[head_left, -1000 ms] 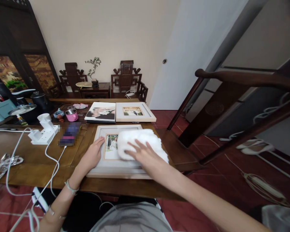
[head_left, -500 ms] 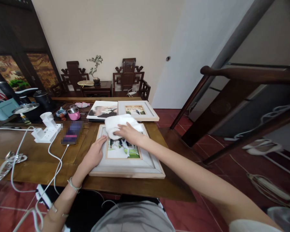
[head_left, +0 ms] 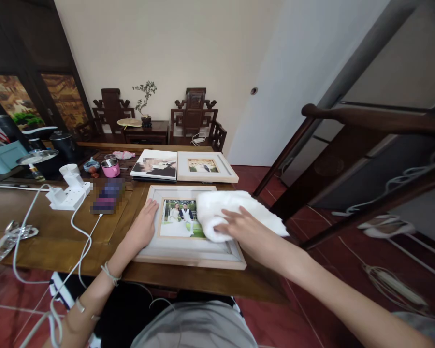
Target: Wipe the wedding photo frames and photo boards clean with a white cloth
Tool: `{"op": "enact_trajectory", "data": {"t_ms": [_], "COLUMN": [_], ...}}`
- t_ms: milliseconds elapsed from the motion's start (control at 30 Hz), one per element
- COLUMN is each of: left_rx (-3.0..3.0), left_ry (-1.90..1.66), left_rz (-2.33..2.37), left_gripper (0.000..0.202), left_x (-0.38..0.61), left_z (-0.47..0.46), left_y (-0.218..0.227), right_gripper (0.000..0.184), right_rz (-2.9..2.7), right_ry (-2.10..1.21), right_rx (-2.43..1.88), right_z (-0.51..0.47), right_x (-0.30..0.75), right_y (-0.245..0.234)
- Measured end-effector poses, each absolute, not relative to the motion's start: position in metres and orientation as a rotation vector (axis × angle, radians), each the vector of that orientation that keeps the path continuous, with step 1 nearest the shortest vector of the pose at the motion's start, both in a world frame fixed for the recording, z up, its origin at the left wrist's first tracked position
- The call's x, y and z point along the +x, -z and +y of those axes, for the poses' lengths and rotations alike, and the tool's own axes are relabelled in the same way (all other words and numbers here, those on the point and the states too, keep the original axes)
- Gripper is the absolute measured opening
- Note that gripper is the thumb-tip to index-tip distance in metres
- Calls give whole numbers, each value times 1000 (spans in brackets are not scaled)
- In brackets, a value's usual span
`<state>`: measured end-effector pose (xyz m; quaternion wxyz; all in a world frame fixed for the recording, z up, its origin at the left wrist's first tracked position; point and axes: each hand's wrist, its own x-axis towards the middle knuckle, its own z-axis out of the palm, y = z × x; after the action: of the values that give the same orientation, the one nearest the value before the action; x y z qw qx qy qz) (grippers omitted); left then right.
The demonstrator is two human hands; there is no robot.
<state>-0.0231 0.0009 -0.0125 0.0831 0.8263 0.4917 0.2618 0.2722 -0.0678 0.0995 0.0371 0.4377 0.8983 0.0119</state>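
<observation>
A pale wooden picture frame [head_left: 181, 254] with a photo of a couple lies flat on the brown table [head_left: 50, 244] in front of me. My left hand [head_left: 144, 226] rests flat on the frame's left border, fingers spread. My right hand [head_left: 243, 226] presses a folded white cloth [head_left: 235, 209] onto the right side of the frame, covering part of the glass and the right border.
Behind the frame lie a photo album [head_left: 154, 165] and a second framed picture [head_left: 203, 167]. To the left are a phone [head_left: 108, 195], a white power strip [head_left: 68, 192] with cables, a pink cup [head_left: 109, 167] and kitchen items. A dark wooden railing [head_left: 348, 159] stands right.
My right hand swept the cloth from the frame's right side up to its top edge, then back down to the right side. My left hand stayed on the left border.
</observation>
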Motion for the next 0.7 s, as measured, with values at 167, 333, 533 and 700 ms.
{"op": "enact_trajectory", "data": {"t_ms": [167, 333, 533, 700], "left_rx": [2464, 2466, 2443, 2434], "left_ry": [-768, -782, -810, -856], "left_rz": [1486, 1448, 1461, 1454], "left_gripper": [62, 55, 53, 60], "left_x": [-23, -25, -25, -26], "left_z": [0, -4, -3, 0], "left_y": [10, 4, 6, 10], "right_gripper": [58, 73, 68, 65], "right_rz": [2822, 2739, 2729, 2694], "right_ry": [123, 10, -159, -58], "right_rx": [1270, 1433, 1590, 1481], "right_z": [-113, -84, -8, -30], "right_x": [273, 267, 265, 262], "right_y": [-98, -89, -73, -88]}}
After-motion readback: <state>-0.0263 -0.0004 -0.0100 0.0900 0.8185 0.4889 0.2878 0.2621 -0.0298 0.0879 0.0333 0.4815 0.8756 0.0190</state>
